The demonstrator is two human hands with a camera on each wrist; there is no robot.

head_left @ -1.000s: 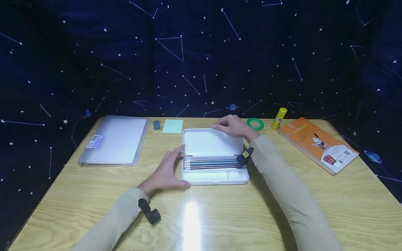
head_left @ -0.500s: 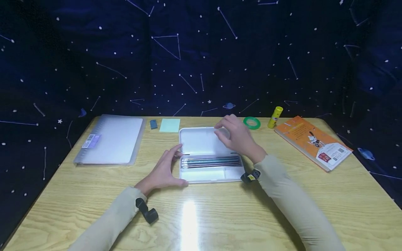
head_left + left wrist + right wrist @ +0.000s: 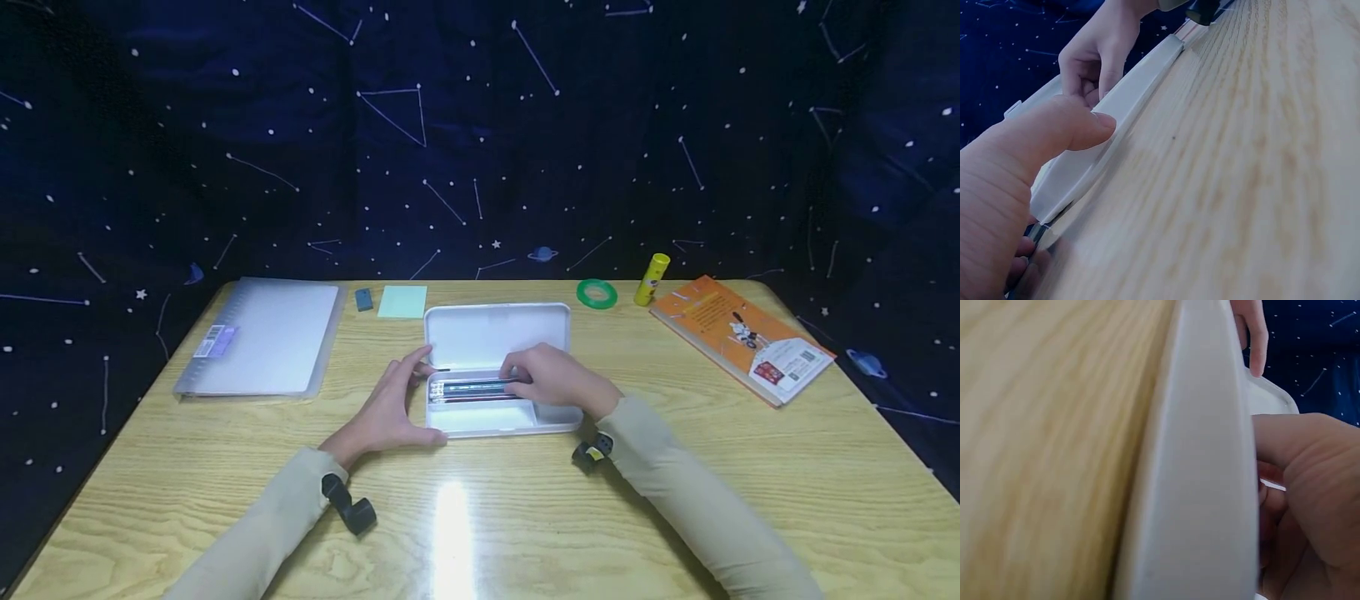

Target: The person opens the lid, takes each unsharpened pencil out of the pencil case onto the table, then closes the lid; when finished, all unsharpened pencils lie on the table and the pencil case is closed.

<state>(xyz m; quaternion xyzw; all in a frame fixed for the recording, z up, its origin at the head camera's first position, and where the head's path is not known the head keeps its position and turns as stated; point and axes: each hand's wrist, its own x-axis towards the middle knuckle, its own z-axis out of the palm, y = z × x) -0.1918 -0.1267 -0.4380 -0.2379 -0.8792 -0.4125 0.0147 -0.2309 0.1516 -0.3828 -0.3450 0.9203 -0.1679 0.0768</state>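
A white pencil case (image 3: 480,421) lies on the table with its lid (image 3: 495,333) laid back. Several dark pencils (image 3: 468,390) fill its rear compartment. My left hand (image 3: 386,412) holds the case's left end, thumb at the front edge and fingers round toward the hinge; in the left wrist view its thumb presses the white side wall. My right hand (image 3: 555,379) reaches into the case, fingers bent down and fingertips right at the pencils, whose right ends it covers. I cannot tell whether it pinches one.
A clear-covered ring binder (image 3: 262,337) lies at left. Along the back are a blue-grey eraser (image 3: 363,299), pale green sticky notes (image 3: 402,302), a green tape roll (image 3: 597,294) and a yellow glue stick (image 3: 652,280). An orange book (image 3: 738,337) is at right.
My right hand has left the top edge of the open lid and come down toward me into the case, to the pencils. My left hand has stayed at the case's left end.
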